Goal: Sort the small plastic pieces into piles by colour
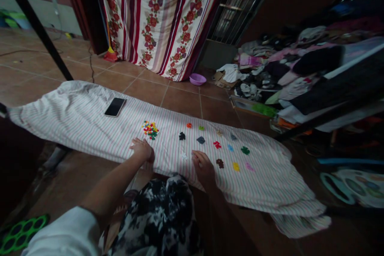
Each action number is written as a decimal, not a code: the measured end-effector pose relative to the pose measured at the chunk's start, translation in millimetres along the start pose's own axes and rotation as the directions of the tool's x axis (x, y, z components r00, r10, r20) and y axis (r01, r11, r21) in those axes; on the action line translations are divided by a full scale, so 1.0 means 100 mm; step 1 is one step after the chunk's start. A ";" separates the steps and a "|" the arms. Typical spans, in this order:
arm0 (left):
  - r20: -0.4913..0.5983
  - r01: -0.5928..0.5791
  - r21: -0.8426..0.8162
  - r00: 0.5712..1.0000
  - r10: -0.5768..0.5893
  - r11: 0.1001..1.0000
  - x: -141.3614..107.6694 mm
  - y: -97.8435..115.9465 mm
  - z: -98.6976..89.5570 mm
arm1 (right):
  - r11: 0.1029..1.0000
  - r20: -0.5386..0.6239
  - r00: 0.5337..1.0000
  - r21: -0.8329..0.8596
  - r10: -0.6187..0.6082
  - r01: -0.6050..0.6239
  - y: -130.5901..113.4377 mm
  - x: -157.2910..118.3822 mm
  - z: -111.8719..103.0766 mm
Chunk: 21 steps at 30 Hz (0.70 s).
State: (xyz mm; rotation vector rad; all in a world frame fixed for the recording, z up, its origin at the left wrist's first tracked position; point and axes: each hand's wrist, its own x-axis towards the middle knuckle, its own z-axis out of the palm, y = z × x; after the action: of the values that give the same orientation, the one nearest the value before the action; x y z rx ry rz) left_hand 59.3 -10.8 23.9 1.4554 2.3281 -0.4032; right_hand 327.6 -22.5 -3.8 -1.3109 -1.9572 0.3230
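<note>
A mixed pile of small coloured pieces lies on the striped cloth. Just below it, my left hand rests with its fingers apart and nothing in it. My right hand is beside the white pieces, its fingers bent together; whatever they hold, if anything, is too small to name. Around and to the right lie single-colour clusters, among them black, dark grey, red, brown, yellow and dark green.
A phone lies on the cloth left of the mixed pile. Beyond the cloth, a purple basin stands on the tiled floor near a flowered curtain. Heaped clothes fill the right background.
</note>
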 end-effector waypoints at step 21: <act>0.012 -0.053 0.053 0.999 0.052 0.997 -0.04 -0.01 -0.05 | 0.991 0.480 0.874 -0.056 -0.078 0.119 -0.61 1.19 1.43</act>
State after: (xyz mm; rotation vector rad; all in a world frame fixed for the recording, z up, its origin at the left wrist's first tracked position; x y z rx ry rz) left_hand 59.7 -12.1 30.1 1.5316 2.2821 -0.4601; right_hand 162.5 81.2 -14.9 -1.2598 -2.4651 0.5630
